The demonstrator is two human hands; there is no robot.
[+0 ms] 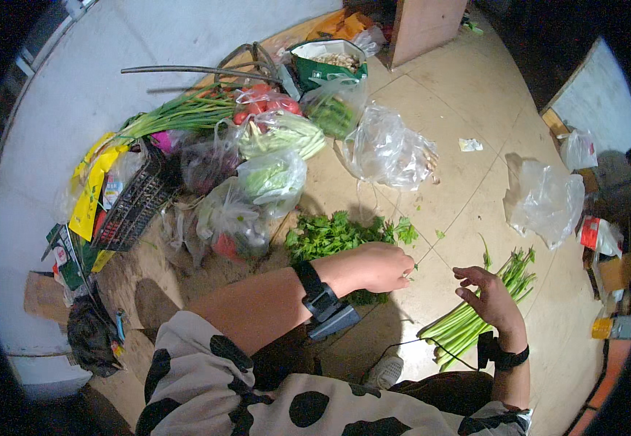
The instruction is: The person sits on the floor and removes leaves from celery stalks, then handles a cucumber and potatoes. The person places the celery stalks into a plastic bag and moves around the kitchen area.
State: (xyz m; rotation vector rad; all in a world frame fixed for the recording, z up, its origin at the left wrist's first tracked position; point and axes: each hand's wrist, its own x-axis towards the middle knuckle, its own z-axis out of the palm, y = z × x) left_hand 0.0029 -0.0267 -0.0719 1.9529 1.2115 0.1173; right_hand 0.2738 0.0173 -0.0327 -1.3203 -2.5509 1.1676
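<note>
My left hand [383, 267] is held over the near right edge of a pile of green celery-like leaves [321, 234] on the tiled floor. Its fingers curl downward, and tiny green bits show by the fingertips. Whether something is pinched there is hidden. To the right, my right hand [484, 297] hovers above a bundle of slim green stalks [452, 332], fingers apart and holding nothing. Most of the stalks lie side by side, bare of leaves at the near end. Both wrists wear black straps with devices.
Beyond the leaves sit bagged green vegetables [272, 177], tomatoes [263, 103], scallions [184, 114] and a black plastic basket [135, 196]. A green bag [329, 65] stands farther back. Crumpled clear plastic bags [389, 147] lie ahead and at right. A shoe [386, 372] is near the stalks.
</note>
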